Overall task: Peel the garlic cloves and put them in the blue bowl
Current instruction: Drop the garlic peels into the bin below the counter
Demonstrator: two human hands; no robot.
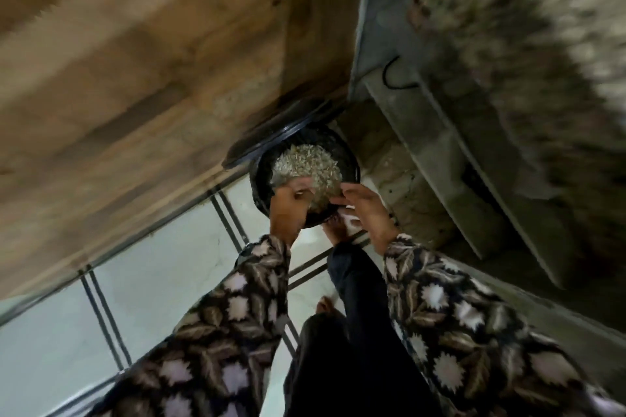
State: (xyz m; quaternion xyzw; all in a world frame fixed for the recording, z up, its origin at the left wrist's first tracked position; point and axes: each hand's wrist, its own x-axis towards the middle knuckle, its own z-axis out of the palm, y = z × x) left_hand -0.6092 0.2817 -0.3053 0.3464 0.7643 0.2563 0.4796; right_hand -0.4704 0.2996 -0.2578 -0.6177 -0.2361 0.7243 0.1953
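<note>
Black bin [261,188]: stands on the tiled floor [169,264] at the foot of the wooden cabinet [135,61]; its lid [271,142] leans on the cabinet just behind it; pale papery scraps [305,164] are heaped inside, likely garlic skins, going by the task.
Left hand [288,210]: over the bin's near-left rim; fingers curl toward the thumb, but blur hides whether they pinch anything.
Right hand [367,213]: at the near-right rim; fingers bend toward the bin; a grip cannot be told.
Garlic cloves and blue bowl: neither is in view; where they are cannot be said.
Step in hand: judged to be shedding peel waste into the bin.
Doing it well: keep both hands low and over the opening, so the light skins drop inside and do not drift onto the tiles; rub the fingertips clean; make sure no peeled clove goes in with the waste.
Writing: no brand, label or lettering can be read; the picture is too blurred.
</note>
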